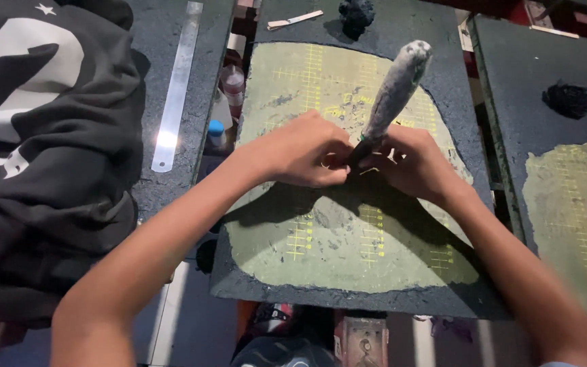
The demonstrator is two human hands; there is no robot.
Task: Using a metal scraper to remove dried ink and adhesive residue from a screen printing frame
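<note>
My left hand [304, 151] and my right hand [412, 163] meet over a worn green cutting mat [348, 258] on a dark board. Between them they pinch the lower end of a long grey, clay-coated stick [395, 88] that slants up and to the right. The fingers of both hands close around its dark base, which they hide. A shadow of the hands falls on the mat below.
A black and white garment [42, 149] lies at left beside a metal ruler [176, 88]. Small bottles [231, 85] stand in the gap. Dark clay lumps [356, 15] and a wooden stick [295, 20] sit at the top. A second mat [579, 204] with another lump [568, 99] is at right.
</note>
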